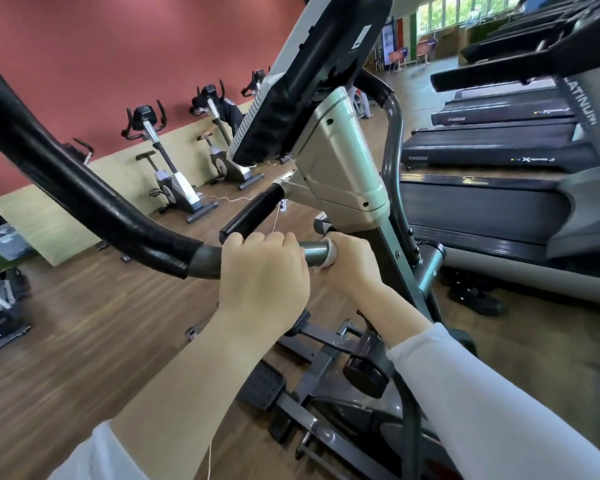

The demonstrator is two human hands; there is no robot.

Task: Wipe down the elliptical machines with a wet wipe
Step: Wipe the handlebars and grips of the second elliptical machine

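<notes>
Curling round the grey metal handlebar tube [315, 251], the left grip [264, 271] held it; just beside, the right grip [353, 265] clasped the white wet wipe [332, 255] round the same tube. The silver-grey column housing [340, 161] rose behind, black treadmills [499, 150] at right, exercise bikes [168, 171] at left.

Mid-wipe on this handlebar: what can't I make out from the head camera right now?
Head view, three gaps:
Wipe: mostly hidden inside the right hand; only a white edge shows, so its condition is unclear.
Handlebar: the stretch under the left hand is covered by the fingers.
Console: its screen side faces away, and the picture's upper edge cuts off its top.
</notes>
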